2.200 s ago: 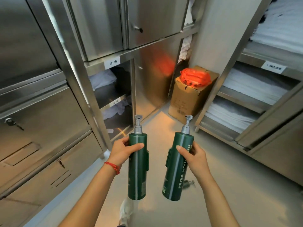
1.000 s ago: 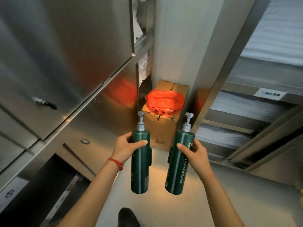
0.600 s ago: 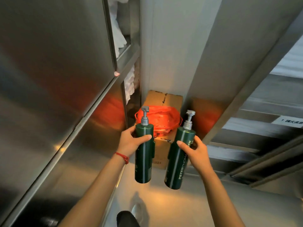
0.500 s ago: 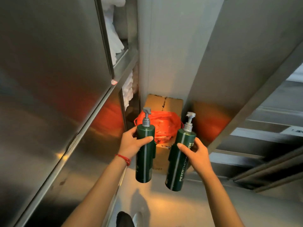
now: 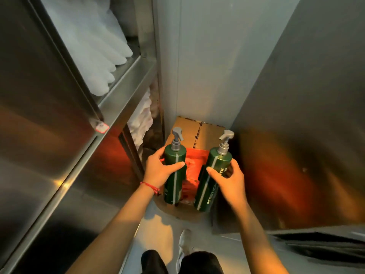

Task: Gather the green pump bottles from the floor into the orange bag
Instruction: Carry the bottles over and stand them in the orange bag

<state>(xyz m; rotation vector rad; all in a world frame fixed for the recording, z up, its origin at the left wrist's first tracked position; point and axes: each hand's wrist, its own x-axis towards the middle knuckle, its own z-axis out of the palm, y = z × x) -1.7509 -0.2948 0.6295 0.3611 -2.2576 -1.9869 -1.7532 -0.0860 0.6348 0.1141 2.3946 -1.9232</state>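
closer now, bottles [image 5: 174, 175] hiding orange bag [image 5: 190, 171]

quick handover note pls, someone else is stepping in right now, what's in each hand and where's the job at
Left hand: grip closed around a green pump bottle, upright, pump on top.
Right hand: grip closed around a second green pump bottle, upright, leaning slightly.
Both bottles are held just above the orange bag, which sits on a cardboard box in the corner between steel cabinets.
Done: two bottles carried to the bag.
Left: lower both into the bag and let go. Neither is in yet. No other bottles show in this view, so check the floor behind you.
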